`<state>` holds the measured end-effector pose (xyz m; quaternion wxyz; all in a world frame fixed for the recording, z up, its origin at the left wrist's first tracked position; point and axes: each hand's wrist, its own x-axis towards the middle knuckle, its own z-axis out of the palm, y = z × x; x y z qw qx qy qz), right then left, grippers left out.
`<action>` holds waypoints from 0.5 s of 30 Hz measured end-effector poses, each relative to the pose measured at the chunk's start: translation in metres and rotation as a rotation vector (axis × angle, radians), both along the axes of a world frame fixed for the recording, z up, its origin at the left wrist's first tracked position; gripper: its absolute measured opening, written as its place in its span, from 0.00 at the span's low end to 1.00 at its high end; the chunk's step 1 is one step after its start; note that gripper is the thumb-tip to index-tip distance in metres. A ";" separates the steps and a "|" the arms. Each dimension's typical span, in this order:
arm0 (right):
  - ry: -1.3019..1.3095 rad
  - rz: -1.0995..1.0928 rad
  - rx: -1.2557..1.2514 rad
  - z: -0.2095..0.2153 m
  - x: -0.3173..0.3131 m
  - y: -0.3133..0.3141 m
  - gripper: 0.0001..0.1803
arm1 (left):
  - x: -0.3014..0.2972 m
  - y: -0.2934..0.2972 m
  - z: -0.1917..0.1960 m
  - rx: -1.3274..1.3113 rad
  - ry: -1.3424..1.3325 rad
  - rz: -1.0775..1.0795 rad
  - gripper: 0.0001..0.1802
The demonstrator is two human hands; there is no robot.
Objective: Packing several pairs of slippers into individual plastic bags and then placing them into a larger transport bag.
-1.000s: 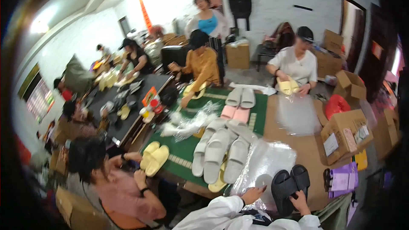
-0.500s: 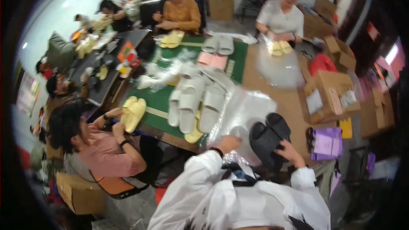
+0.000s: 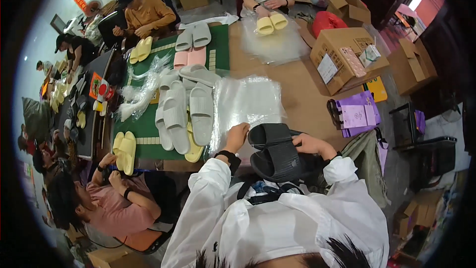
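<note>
Right hand (image 3: 312, 146) grips a pair of black slippers (image 3: 275, 156), left hand (image 3: 236, 138) is bent beside them

The pair of black slippers is in the lower centre of the frame, close to the near edge of the brown table (image 3: 303, 100). The right hand reaches it from the right side and is closed on it. Its thumb end lies at the edge of the slippers, while the other fingers are mostly hidden behind them, so I cannot tell how far these are bent. The two slippers are held together, with rounded ends toward the left of the frame.

The left hand is just to the left of the slippers, with its fingers half curled and directed to the upper right. Its fingertips are at the lower edge of the clear plastic bags (image 3: 250, 98), which lie flat in the centre. I cannot tell whether the fingers pinch a bag or only rest there, nor whether they touch the slipper.

To the left of the bags, a heap of grey slippers (image 3: 201, 117) lies on the green mat (image 3: 221, 44), with pink slippers (image 3: 190, 58) above it in the frame. On the right are a purple bag (image 3: 355, 115) and a cardboard box (image 3: 323, 52).
</note>
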<state>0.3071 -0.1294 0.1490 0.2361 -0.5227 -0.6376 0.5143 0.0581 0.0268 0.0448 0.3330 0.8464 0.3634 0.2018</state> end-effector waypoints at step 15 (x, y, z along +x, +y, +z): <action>-0.158 -0.205 0.077 -0.029 -0.006 -0.013 0.07 | -0.002 0.005 0.012 -0.009 0.087 0.102 0.12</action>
